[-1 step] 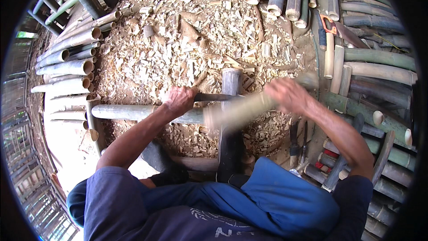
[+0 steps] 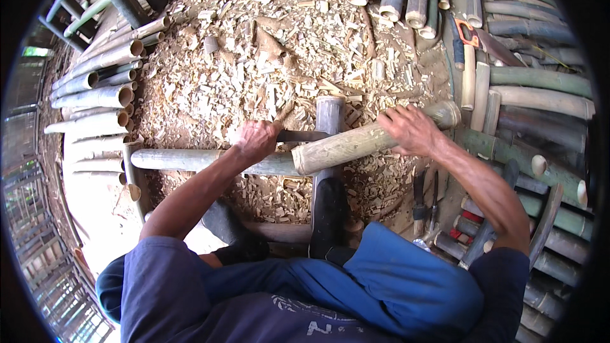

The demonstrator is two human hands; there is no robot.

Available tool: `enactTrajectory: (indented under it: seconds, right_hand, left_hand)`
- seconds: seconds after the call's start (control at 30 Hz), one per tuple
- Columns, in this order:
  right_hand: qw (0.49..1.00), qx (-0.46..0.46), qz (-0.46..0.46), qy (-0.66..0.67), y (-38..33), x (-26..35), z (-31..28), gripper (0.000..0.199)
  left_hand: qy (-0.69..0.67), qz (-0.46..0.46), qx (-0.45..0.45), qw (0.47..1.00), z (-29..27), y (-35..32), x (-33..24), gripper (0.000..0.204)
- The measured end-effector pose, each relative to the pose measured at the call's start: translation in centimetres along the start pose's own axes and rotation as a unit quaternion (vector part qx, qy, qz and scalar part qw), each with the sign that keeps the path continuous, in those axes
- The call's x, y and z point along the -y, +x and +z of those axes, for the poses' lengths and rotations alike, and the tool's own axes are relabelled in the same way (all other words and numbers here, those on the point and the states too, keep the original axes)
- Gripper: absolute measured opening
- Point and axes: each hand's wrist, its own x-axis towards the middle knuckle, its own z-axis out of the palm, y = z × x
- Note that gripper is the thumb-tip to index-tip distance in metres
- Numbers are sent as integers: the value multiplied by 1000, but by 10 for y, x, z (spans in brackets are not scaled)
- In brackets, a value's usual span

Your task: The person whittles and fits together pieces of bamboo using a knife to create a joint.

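My left hand is closed around the hidden handle of a knife. Its dark blade points right across a bamboo post, and its tip end passes out of sight at the bamboo tube. My right hand grips that short, pale bamboo tube from above. The tube slants over the post, its near left end lower and its open right end raised. Whether blade and tube touch I cannot tell. A longer bamboo pole lies crosswise beneath my left forearm.
Bamboo shavings cover the ground ahead. Cut bamboo tubes are stacked at left, with more bamboo at right. An orange-handled saw rests far right. Near my right knee are a brush-like tool and my dark boot.
The bamboo tube and right hand, blurred by motion before, now show sharply, with the tube's left part covering more of the blade. My left hand has hardly moved.
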Motion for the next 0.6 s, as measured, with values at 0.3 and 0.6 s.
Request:
enactTrajectory:
  seconds: [0.3, 0.6]
  right_hand:
    - [995, -70, -65, -23, 12, -10, -9, 60]
    - [991, -102, -86, 7, 11, 2, -13, 50]
  left_hand:
    - [-25, -19, -16, 999, -9, 4, -6, 9]
    - [-21, -31, 77, 996, -14, 7, -9, 12]
